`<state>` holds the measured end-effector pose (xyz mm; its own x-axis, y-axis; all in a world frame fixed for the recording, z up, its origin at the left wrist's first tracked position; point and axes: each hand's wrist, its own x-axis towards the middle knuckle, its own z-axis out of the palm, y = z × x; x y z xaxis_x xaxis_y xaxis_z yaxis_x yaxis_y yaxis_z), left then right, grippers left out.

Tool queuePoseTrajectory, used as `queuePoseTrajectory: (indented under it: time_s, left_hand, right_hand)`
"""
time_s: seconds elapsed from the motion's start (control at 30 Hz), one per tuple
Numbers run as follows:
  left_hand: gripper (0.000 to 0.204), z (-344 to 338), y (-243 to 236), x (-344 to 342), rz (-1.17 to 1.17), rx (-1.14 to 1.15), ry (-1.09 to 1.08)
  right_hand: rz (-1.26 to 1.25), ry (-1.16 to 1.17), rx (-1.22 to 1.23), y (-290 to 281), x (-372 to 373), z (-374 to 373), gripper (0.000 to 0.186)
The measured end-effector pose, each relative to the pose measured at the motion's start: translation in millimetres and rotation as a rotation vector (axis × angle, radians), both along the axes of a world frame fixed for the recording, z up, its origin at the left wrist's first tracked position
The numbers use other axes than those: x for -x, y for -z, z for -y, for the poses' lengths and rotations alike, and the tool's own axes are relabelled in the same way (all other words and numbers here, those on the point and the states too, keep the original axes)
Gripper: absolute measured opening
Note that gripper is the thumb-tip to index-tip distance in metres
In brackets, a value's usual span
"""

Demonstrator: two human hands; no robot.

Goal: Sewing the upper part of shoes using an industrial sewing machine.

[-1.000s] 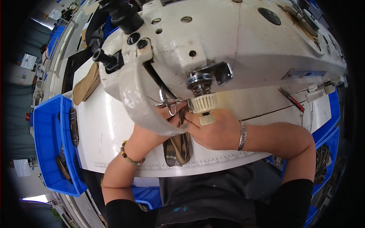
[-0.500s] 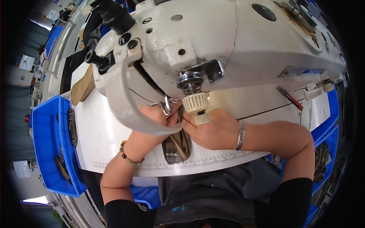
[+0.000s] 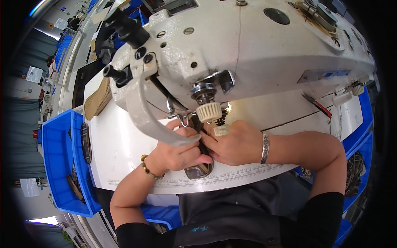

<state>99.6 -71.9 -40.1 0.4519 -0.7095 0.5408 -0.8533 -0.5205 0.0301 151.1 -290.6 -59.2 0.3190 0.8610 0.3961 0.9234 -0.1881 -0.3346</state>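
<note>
A narrow plaid fabric piece with a tan lining (image 3: 199, 170) lies under the head of a white sewing machine (image 3: 215, 45), its rounded end toward me. My left hand (image 3: 177, 153) grips it from the left, fingers curled and thumb laid across it. From the right, my right hand (image 3: 236, 142) pinches the fabric's edge near the needle area, its fingertips partly hidden by a cream tension knob (image 3: 209, 111). The machine's curved white guard (image 3: 159, 128) passes in front of my left fingers. The far end of the fabric is hidden beneath the machine.
Blue bins with plaid pieces stand at the left (image 3: 62, 165) and right (image 3: 359, 165) of the white table (image 3: 128, 165). A ruler strip (image 3: 231, 174) follows its front edge. Red-handled snips (image 3: 318, 106) lie right; tan pieces (image 3: 97, 99) lie at the back left.
My left hand has come back toward me along the fabric and now covers more of its middle. My right hand keeps nearly the same place. The whole view has shifted slightly.
</note>
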Motion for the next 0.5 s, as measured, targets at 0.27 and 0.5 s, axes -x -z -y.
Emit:
queuePoseTrajectory:
  time_s: [0.27,0.5]
  left_hand:
    - [0.008,14.0,-36.1,16.4,-0.339,0.032,-0.580]
    - [0.037,39.2,-25.0,37.2,-0.085,-0.307,-0.564]
  right_hand:
    - [0.260,-0.105,0.178,6.3,18.9,8.1,0.032]
    - [0.294,-0.133,0.084,-4.2,40.7,16.0,0.027]
